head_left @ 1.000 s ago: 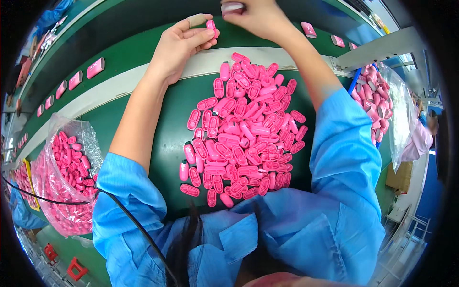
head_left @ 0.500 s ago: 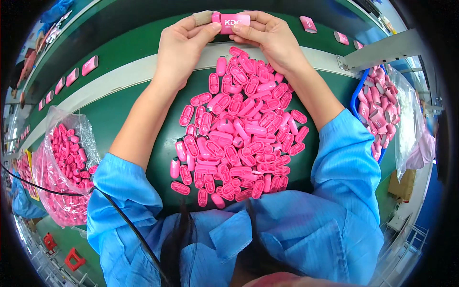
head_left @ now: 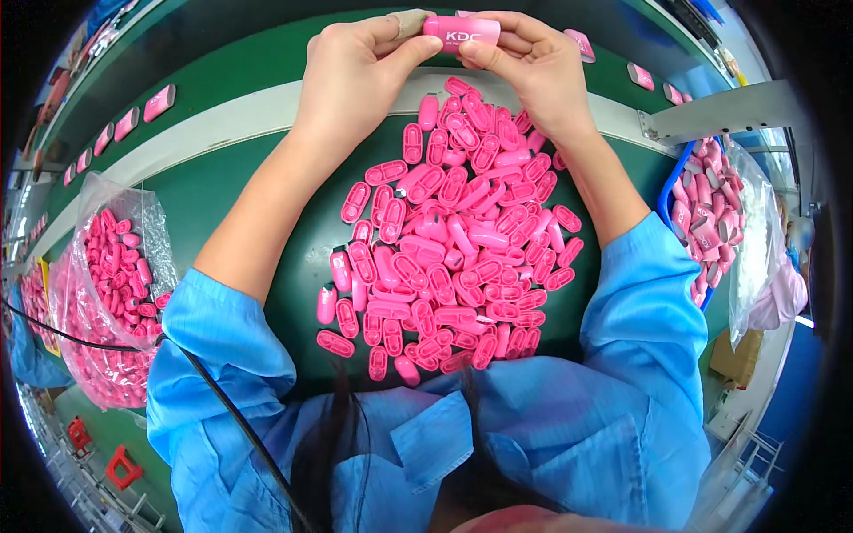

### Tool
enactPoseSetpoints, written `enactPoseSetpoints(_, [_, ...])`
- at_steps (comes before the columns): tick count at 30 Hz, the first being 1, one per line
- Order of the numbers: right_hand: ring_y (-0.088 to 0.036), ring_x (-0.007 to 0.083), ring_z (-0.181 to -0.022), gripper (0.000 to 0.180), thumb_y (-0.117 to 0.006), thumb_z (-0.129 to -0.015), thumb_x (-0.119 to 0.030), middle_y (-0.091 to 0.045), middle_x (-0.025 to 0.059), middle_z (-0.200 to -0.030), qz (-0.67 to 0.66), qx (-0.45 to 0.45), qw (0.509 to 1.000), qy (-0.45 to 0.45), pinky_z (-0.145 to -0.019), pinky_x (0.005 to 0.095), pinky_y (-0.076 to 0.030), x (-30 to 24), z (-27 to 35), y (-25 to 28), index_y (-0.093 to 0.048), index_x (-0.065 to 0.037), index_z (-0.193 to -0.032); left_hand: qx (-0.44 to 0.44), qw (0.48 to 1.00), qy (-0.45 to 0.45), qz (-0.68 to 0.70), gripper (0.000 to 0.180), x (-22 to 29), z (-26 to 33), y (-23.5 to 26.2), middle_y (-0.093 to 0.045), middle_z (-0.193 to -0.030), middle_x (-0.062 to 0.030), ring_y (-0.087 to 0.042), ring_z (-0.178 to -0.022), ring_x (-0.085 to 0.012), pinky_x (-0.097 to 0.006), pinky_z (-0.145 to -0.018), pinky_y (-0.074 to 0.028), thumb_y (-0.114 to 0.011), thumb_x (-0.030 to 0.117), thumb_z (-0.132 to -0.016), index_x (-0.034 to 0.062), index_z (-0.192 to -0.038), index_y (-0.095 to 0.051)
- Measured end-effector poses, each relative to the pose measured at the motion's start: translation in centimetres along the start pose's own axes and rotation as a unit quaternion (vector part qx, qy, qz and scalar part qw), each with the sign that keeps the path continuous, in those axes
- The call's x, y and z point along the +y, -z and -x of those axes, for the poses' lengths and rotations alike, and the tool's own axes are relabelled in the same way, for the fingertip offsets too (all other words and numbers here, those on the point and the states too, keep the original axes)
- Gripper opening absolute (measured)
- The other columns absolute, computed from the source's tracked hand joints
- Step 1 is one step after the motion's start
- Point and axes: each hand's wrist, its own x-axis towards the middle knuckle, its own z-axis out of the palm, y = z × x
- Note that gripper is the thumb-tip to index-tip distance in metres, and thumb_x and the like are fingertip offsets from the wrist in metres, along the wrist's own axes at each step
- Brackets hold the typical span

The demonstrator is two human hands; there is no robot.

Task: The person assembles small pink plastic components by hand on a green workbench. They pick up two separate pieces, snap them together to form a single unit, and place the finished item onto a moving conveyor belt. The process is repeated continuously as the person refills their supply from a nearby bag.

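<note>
Beyond the white rail, both hands hold one pink plastic casing [head_left: 480,32] with white lettering, gripped between thumbs and fingers. My left hand [head_left: 351,84] pinches its left end, where a brighter pink cap-like piece [head_left: 434,27] sits against the casing; whether it is seated is too small to tell. A tan cover wraps a finger of that hand. My right hand [head_left: 549,80] closes on the casing's right end, its fingers behind. Below, between my forearms, lies a pile of bright pink oval pieces [head_left: 444,240], many with their hollow side up.
A blue bin [head_left: 666,191] of pink casings stands at right beside a metal bracket [head_left: 729,111]. At left is a clear bag [head_left: 164,226] of pink pieces. Casings lie spaced along the green strip [head_left: 209,80] beyond the white rail [head_left: 240,124]. A black cable [head_left: 235,413] crosses my left sleeve.
Both hands, still on the casing, have shifted right and slightly farther away. More of the casing's left part shows past my left fingers. The spaced casings appear shifted with the view.
</note>
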Motion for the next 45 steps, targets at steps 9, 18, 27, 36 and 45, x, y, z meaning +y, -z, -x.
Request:
enactPoseSetpoints(9, [-0.067,0.0145,-0.086,0.034,-0.07,-0.087,-0.008,-0.069,0.0109,-0.101,0.002,-0.024,0.999,-0.031,-0.082,0.0266,-0.054,-0.7,0.2,0.2,-0.06,0.004,-0.117,0.005,0.998,-0.042,-0.036,0.025,0.1,0.7,-0.7,-0.069,-0.086,-0.0185,-0.068,-0.075,-0.0255,-0.034,-0.068,-0.053,-0.065,0.011,-0.087,-0.0038,-0.107,-0.066])
enactPoseSetpoints(18, [-0.066,0.0125,-0.081,0.023,-0.065,-0.087,-0.001,-0.069,0.0123,-0.098,-0.012,0.011,1.0,0.007,-0.068,0.0236,-0.055,-0.8,-1.5,-2.1,-0.061,0.008,-0.108,-0.007,0.984,-0.042,-0.175,0.043,1.6,0.6,-0.9,-0.063,-0.081,-0.0288,-0.063,-0.078,-0.0455,-0.047,-0.068,-0.051,-0.059,0.004,-0.085,-0.0121,-0.124,-0.047])
enactPoseSetpoints(27, [-0.069,0.0272,-0.073,0.029,-0.068,-0.082,-0.014,-0.07,0.0194,-0.093,0.324,0.014,0.945,-0.032,-0.067,0.0348,-0.055,-0.7,-6.5,-3.8,-0.065,0.005,-0.104,0.066,0.925,-0.298,-0.226,0.017,-1.6,-1.8,1.2,-0.066,-0.088,-0.0151,-0.063,-0.082,-0.0372,-0.044,-0.076,-0.052,-0.057,0.005,-0.084,0.0043,-0.098,-0.066])
enactPoseSetpoints(36, [-0.056,0.0368,-0.109,0.044,-0.063,-0.071,-0.011,-0.063,0.0202,-0.113,0.506,-0.152,0.838,0.137,-0.097,0.0419,-0.045,1.2,-7.4,-0.5,-0.064,-0.004,-0.115,-0.241,0.907,-0.161,-0.306,0.022,0.4,-1.1,-1.6,-0.068,-0.089,-0.0186,-0.066,-0.084,-0.0347,-0.039,-0.079,-0.052,-0.064,0.008,-0.08,0.0003,-0.1,-0.069])
enactPoseSetpoints(45, [-0.063,0.0106,-0.083,0.025,-0.07,-0.085,-0.01,-0.068,0.0066,-0.098,0.06,-0.064,0.995,-0.044,-0.074,0.0257,-0.052,-1.9,-0.8,1.9,-0.063,0.002,-0.106,-0.11,0.984,0.13,-0.046,0.033,0.4,-0.8,-0.5,-0.069,-0.086,-0.0029,-0.062,-0.072,-0.0071,-0.022,-0.067,-0.05,-0.067,0.021,-0.087,0.0023,-0.114,-0.068])
